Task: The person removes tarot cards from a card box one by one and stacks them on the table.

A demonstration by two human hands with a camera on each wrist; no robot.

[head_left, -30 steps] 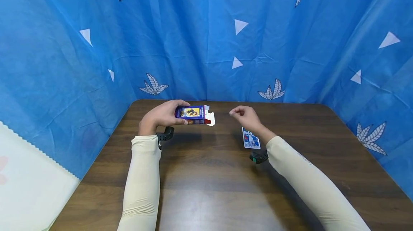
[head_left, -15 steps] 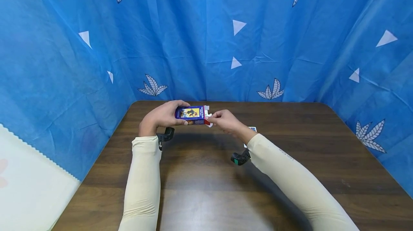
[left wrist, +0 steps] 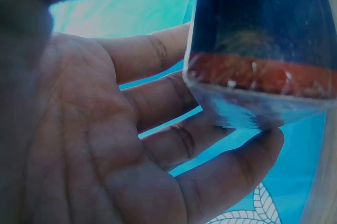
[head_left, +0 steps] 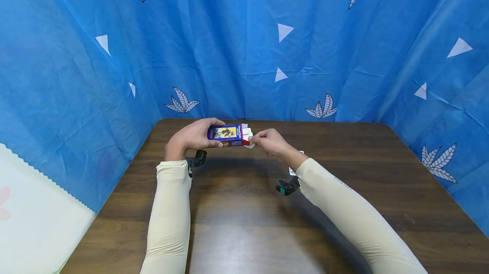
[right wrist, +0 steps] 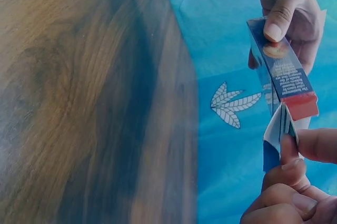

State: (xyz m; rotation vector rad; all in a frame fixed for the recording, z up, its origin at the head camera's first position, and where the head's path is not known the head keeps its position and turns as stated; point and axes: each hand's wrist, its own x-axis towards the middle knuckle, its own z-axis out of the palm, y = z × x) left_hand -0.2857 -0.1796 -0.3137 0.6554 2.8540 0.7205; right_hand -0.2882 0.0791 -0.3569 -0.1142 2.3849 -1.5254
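Observation:
My left hand [head_left: 194, 134] grips a blue and red card box [head_left: 226, 132] above the table, thumb on the near side and fingers on the far side. A yellow picture shows on the box's upper face; its open end points right. There my right hand [head_left: 272, 143] pinches a white flap [right wrist: 275, 128] between thumb and index finger, its outer part blue. In the left wrist view, fingertips press against the underside of the box [left wrist: 258, 29]. A blue and white card [head_left: 292, 171] lies on the table, mostly hidden behind my right wrist.
The brown wooden table [head_left: 237, 206] spreads beneath both hands. A blue curtain [head_left: 244, 44] with leaf and triangle prints hangs along its back and sides. Both wrists wear black camera mounts. A pale cloth [head_left: 34, 218] hangs at the left.
The right hand has moved left from open air to the box's open end and now pinches the flap, which has shifted slightly. The left hand and box stay nearly still.

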